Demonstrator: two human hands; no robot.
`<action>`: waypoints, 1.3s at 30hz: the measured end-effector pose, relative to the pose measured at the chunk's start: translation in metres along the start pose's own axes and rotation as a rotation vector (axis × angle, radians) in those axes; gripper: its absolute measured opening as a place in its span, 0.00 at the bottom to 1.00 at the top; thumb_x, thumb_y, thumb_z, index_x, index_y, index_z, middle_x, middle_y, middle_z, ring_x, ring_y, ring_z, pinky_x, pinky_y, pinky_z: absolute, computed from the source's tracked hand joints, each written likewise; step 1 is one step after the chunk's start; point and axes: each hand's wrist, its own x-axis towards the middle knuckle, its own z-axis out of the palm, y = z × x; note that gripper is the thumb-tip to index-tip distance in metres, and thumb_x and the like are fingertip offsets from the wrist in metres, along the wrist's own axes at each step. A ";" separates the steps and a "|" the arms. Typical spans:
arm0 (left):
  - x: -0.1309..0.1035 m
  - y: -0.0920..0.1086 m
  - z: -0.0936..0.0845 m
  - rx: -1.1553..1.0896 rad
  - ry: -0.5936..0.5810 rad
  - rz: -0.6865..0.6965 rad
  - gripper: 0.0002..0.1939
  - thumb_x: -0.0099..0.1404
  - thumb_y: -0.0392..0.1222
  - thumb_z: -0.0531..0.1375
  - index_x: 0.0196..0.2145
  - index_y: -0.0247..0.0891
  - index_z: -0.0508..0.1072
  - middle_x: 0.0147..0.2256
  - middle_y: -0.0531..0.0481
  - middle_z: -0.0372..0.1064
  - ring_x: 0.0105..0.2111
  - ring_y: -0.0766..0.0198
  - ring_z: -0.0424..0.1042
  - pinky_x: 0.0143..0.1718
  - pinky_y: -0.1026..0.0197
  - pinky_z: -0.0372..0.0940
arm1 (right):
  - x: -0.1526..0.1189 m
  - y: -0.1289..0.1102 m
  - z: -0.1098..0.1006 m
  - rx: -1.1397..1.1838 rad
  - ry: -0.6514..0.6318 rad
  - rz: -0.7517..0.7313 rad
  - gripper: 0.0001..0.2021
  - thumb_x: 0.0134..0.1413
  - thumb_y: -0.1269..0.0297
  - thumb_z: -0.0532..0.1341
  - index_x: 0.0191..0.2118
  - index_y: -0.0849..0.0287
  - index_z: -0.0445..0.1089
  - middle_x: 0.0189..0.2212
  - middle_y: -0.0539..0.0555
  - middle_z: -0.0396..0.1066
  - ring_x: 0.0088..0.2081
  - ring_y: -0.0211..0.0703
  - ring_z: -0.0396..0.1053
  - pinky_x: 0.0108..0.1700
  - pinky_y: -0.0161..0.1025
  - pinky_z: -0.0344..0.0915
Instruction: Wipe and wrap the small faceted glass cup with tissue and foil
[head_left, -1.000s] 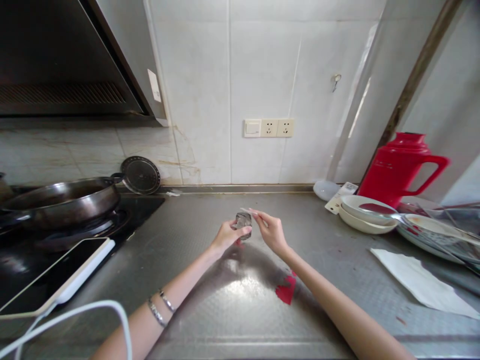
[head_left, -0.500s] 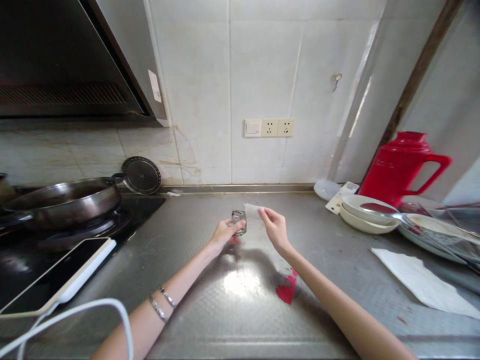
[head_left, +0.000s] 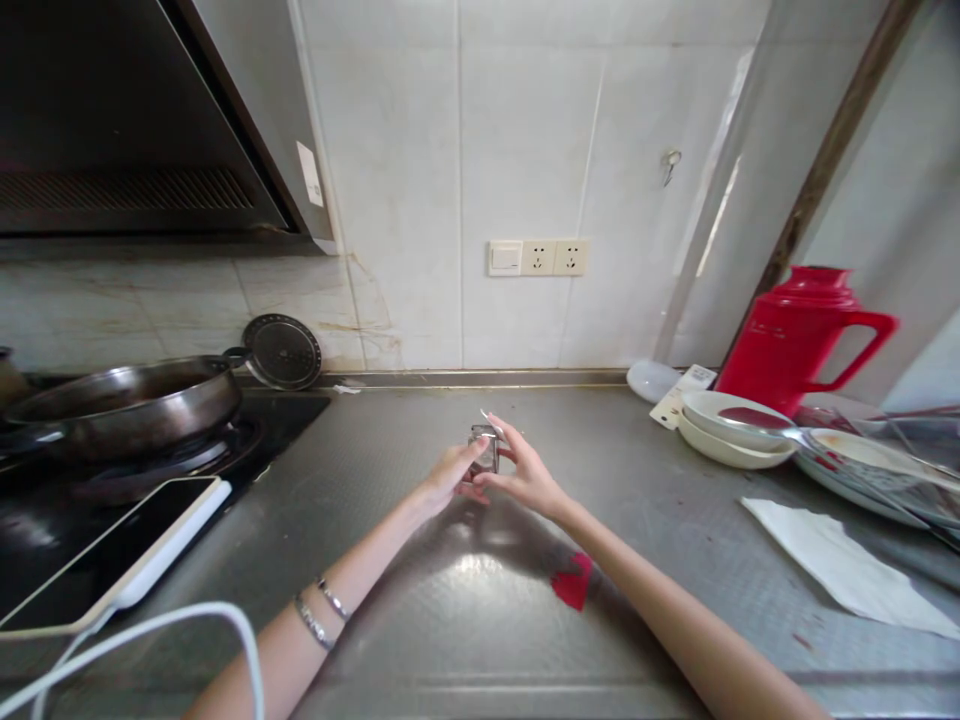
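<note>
A small clear glass object [head_left: 485, 450] is held above the steel counter, in the middle of the head view. My left hand [head_left: 452, 472] grips it from the left, thumb over its front. My right hand [head_left: 523, 470] is closed round its right side, with thumb below and forefinger at the top. A bit of white material [head_left: 487, 415] shows at the right forefinger; most of it is hidden. Nearer me, a torn red piece [head_left: 574, 582] lies on the counter [head_left: 420, 620].
On the left are a hob with a pan [head_left: 150, 405], a phone [head_left: 105, 550] and a white cable [head_left: 217, 606]. At right stand a red thermos [head_left: 791, 340], stacked bowls [head_left: 731, 440], plates [head_left: 862, 465] and a white paper sheet [head_left: 840, 560].
My right hand has moved left and down onto the glass object, bringing the white piece with it. The glass object has shifted slightly right and down in my left hand.
</note>
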 end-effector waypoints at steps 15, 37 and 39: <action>0.011 -0.022 -0.007 0.520 0.033 0.547 0.49 0.47 0.47 0.71 0.62 0.40 0.51 0.51 0.40 0.68 0.48 0.53 0.70 0.51 0.52 0.63 | 0.007 -0.018 0.003 0.349 0.048 0.315 0.32 0.42 0.59 0.70 0.55 0.57 0.64 0.48 0.56 0.72 0.46 0.48 0.72 0.48 0.43 0.70; 0.002 -0.023 0.005 0.663 0.201 0.546 0.37 0.44 0.43 0.70 0.50 0.38 0.60 0.41 0.46 0.72 0.39 0.57 0.73 0.38 0.59 0.66 | 0.001 -0.020 -0.009 -0.529 0.047 -0.442 0.14 0.65 0.72 0.49 0.49 0.59 0.68 0.47 0.60 0.74 0.52 0.46 0.70 0.54 0.47 0.70; 0.000 -0.022 0.007 0.660 0.209 0.532 0.34 0.43 0.41 0.70 0.48 0.37 0.62 0.39 0.48 0.72 0.37 0.58 0.73 0.36 0.60 0.66 | 0.000 -0.019 -0.009 -0.600 0.052 -0.508 0.14 0.64 0.74 0.49 0.49 0.61 0.67 0.47 0.62 0.74 0.53 0.47 0.69 0.54 0.48 0.70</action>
